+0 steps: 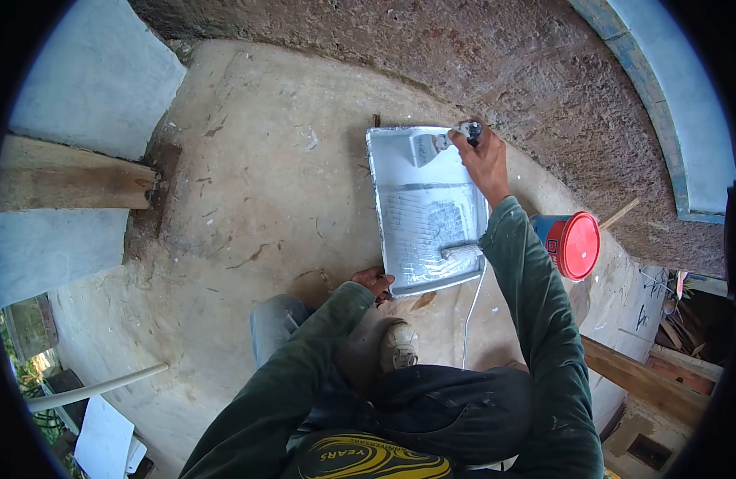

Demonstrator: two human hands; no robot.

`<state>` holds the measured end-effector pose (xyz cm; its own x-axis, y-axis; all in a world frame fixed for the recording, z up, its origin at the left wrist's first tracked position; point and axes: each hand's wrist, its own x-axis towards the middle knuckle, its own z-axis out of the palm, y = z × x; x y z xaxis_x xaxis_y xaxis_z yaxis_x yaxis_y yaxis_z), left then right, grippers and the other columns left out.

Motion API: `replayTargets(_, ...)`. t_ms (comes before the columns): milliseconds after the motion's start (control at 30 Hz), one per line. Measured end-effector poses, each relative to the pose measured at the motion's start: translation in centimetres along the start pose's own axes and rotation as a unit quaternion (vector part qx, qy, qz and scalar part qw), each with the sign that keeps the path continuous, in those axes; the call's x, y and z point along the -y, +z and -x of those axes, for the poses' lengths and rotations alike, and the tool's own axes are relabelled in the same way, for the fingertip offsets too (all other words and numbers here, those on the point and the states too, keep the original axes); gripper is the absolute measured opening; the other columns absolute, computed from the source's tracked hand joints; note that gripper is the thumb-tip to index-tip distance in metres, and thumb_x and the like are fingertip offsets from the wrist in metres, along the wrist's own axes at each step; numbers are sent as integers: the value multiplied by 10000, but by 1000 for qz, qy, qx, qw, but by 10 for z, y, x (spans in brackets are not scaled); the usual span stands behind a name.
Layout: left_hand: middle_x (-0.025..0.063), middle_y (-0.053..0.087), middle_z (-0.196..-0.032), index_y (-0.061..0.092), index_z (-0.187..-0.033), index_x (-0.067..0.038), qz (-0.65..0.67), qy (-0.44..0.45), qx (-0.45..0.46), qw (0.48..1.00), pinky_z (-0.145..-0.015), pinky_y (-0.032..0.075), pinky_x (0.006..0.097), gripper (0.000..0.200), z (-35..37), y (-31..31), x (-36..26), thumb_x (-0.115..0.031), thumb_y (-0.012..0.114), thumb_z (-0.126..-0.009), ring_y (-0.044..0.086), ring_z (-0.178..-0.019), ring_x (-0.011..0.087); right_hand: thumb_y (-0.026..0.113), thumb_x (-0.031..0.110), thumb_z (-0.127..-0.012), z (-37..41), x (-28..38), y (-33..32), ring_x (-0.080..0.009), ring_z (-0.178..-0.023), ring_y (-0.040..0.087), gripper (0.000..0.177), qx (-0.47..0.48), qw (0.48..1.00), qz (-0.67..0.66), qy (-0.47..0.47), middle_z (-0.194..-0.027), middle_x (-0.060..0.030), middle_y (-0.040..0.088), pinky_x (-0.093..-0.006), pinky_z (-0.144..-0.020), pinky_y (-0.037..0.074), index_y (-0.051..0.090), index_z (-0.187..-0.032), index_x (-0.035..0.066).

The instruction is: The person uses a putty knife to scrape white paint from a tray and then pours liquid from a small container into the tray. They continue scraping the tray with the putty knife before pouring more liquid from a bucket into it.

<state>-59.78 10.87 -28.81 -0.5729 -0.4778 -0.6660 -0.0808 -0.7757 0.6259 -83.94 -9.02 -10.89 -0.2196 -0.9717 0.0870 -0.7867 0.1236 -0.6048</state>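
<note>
On the floor in front of me lies a paint tray (374, 199), its far well holding white paint and its near ribbed slope streaked with it. My right hand (486, 164) is closed around the dark handle of a putty knife (424, 149) with a broad, paint-smeared blade. The blade is tilted down over the white paint at the tray's far end. At the near left corner of the tray, my left hand (373, 283) is closed on the rim. A paint roller (461, 251) rests on the ribbed part, its wire frame (472, 307) reaching out over the near edge.
A blue paint bucket with a red lid (579, 246) stands right of the tray, beside a thin stick (619, 212). Behind runs a rough brown wall base (496, 52). A wooden post (73, 176) is at left, a wooden beam (647, 379) at lower right, and my shoe (399, 346) near the tray.
</note>
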Motion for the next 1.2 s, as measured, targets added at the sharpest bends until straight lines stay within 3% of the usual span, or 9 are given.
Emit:
replayTargets(100,124,697,-988,546,-1210,18,15,-3,-5,1000,-564,535,265,397,6,2,-7,-274,591,-945,713,-754,190,664,322,-811,1,-26,-20,-303,-661,649,407,-92,993,66,-26,-718,-192,649,-392,-657,503,608,-962,-52)
replayTargets(233,142,696,-1009,546,-1206,31,36,-24,-13,999,-532,523,257,402,3,2,-5,-267,594,-941,716,-750,190,677,318,-805,-1,-46,-44,-347,-715,666,479,-38,992,115,44,-768,-227,659,-400,-685,511,604,-1076,-70)
replayTargets(467,155,689,-1039,494,-1264,27,40,-54,-11,998,-514,520,264,465,8,3,-10,-290,600,-941,721,-784,216,683,326,-803,-5,-78,-31,-358,-721,663,447,-72,989,126,4,-795,-238,664,-404,-683,513,609,-1024,-56)
replayTargets(567,165,682,-1063,478,-1285,23,43,-46,0,998,-514,514,256,486,7,2,-7,-295,604,-940,722,-794,222,676,334,-802,-8,-75,-33,-355,-714,662,430,-69,992,98,38,-787,-230,664,-401,-680,516,609,-986,-49)
replayTargets(633,161,681,-1075,483,-1288,18,40,-43,-1,998,-520,506,249,490,9,3,-9,-299,611,-937,722,-794,220,666,335,-802,-6,-55,-40,-341,-696,654,415,-17,988,-27,151,-744,-215,649,-397,-675,508,614,-957,-46)
replayTargets(733,146,689,-1063,491,-1284,14,39,-33,11,999,-527,500,245,492,9,1,-8,-304,622,-933,722,-789,214,656,339,-802,-7,-68,-29,-324,-678,643,400,-58,995,60,59,-691,-199,619,-394,-667,496,610,-914,-42)
replayTargets(833,134,693,-1057,502,-1275,14,39,-24,6,999,-528,495,243,493,8,1,-6,-308,635,-926,722,-778,208,656,348,-801,-10,-67,-27,-326,-689,642,403,-26,994,47,96,-687,-201,613,-401,-675,487,614,-908,-38)
replayTargets(933,140,693,-1048,516,-1258,15,48,-15,6,999,-527,494,239,486,9,3,-7,-310,645,-920,721,-766,202,649,355,-804,-11,-64,-25,-346,-703,642,416,-36,996,59,56,-716,-210,630,-414,-686,484,614,-930,-40)
replayTargets(1200,144,700,-988,541,-1214,24,57,-5,11,998,-526,496,239,454,11,4,-10,-302,649,-918,720,-744,198,637,356,-813,-9,-56,-12,-363,-702,640,421,-24,995,57,76,-725,-214,638,-415,-690,486,601,-929,-47)
